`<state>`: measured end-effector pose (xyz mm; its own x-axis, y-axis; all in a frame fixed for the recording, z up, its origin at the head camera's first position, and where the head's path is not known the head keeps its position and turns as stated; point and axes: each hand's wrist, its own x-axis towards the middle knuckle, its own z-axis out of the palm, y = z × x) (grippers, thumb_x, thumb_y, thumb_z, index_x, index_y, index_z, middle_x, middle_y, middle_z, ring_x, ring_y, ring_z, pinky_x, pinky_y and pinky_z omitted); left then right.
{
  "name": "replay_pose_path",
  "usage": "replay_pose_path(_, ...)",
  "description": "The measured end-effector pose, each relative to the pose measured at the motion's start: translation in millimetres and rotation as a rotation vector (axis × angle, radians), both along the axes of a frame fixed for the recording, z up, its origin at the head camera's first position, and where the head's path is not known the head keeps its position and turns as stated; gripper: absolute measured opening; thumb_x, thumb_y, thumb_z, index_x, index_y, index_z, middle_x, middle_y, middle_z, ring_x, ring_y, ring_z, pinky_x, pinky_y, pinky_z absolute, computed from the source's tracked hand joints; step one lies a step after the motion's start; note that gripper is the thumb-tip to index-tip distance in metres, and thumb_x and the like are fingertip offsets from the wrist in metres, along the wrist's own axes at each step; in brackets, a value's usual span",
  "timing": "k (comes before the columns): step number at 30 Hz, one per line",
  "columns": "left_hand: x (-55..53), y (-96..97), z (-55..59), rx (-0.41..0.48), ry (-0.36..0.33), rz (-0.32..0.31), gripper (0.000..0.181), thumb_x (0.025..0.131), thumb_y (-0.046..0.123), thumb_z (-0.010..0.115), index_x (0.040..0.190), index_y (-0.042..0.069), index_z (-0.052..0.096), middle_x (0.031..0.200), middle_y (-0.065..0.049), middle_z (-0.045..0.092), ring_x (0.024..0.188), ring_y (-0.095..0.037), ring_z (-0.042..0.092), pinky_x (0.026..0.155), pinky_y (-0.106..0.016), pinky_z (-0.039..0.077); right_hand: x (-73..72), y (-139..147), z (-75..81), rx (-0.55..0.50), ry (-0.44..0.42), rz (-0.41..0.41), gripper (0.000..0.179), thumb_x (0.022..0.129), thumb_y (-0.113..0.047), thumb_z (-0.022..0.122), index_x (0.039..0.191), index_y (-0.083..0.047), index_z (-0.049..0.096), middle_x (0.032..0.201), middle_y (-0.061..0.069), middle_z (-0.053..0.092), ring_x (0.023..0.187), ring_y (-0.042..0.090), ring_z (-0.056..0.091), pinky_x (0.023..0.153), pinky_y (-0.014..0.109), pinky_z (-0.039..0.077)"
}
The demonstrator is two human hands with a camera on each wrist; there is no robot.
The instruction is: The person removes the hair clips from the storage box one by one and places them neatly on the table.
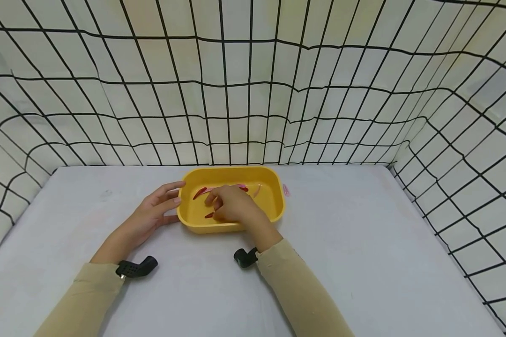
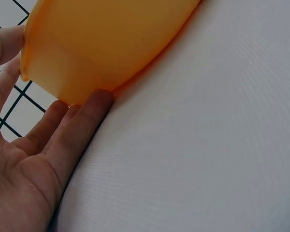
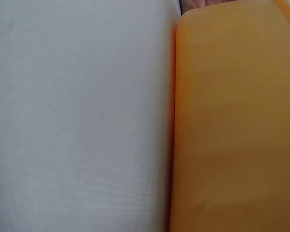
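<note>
A yellow plastic tray [image 1: 232, 228] stands on the white table. My left hand [image 1: 152, 210] rests against its left end, fingers nearly straight on the rim and wall; the left wrist view shows the fingertips [image 2: 102, 99] touching the outside. My right hand [image 1: 236, 204] reaches over the near wall into the tray, fingers bent down. A slim red piece [image 1: 209, 216] shows right at its thumb; whether it is pinched I cannot tell. More slim tapered pieces, resembling hair clips, lie inside: a red one [image 1: 200, 193] at left and a pale pink one [image 1: 257, 191] at right. The hand partly hides others.
Just outside the tray's right end, a pink slim piece [image 1: 286, 190] lies on the white table [image 1: 362, 243]. Black wire grid [image 1: 249, 84] rises behind the table and along both sides. Each wrist carries a black device [image 1: 137, 267].
</note>
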<state>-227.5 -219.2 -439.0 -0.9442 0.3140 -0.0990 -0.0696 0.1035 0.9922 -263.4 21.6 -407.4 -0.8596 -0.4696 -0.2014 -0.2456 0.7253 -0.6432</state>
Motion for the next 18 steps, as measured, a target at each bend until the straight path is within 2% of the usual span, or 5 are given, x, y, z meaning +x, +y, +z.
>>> replay_pose_path(5,-1.1,0.5,1.2,0.001,0.013,-0.002,0.054,0.105,0.030,0.052,0.154,0.017,0.034,0.155,-0.019,0.030,0.121,-0.014,0.054,0.090,-0.031,0.057,-0.5,0.8,1.9,0.017,0.004,0.004,0.022,0.087,-0.010,0.075,0.104,-0.023,0.072,0.072,-0.001,0.057,0.066,0.016,0.053,0.058,0.023,0.040)
replay_pose_path(9,-1.1,-0.1,0.9,0.002,0.018,-0.006,0.054,0.105,0.030,0.051,0.154,0.016,0.033,0.156,-0.019,0.029,0.122,-0.015,0.053,0.090,-0.031,0.057,-1.3,2.1,3.1,-0.007,0.018,0.028,0.023,0.088,-0.008,0.068,0.105,-0.023,0.074,0.074,-0.003,0.059,0.066,0.016,0.053,0.058,0.022,0.039)
replay_pose_path(15,-0.2,-0.5,0.1,-0.007,0.020,-0.014,0.054,0.105,0.032,0.051,0.154,0.017,0.033,0.157,-0.020,0.027,0.123,-0.014,0.053,0.090,-0.031,0.057,-3.0,5.1,3.7,-0.151,0.029,0.001,0.020,0.090,-0.011,0.067,0.105,-0.022,0.075,0.078,-0.003,0.062,0.070,0.014,0.055,0.065,0.026,0.041)
replay_pose_path(18,0.4,-0.9,-0.6,-0.014,0.019,-0.018,0.053,0.106,0.032,0.050,0.154,0.017,0.033,0.159,-0.020,0.025,0.124,-0.015,0.051,0.091,-0.030,0.057,-4.4,6.4,4.9,-0.271,0.000,-0.016,0.017,0.092,-0.013,0.070,0.107,-0.019,0.075,0.082,-0.002,0.064,0.071,0.015,0.057,0.068,0.028,0.046)
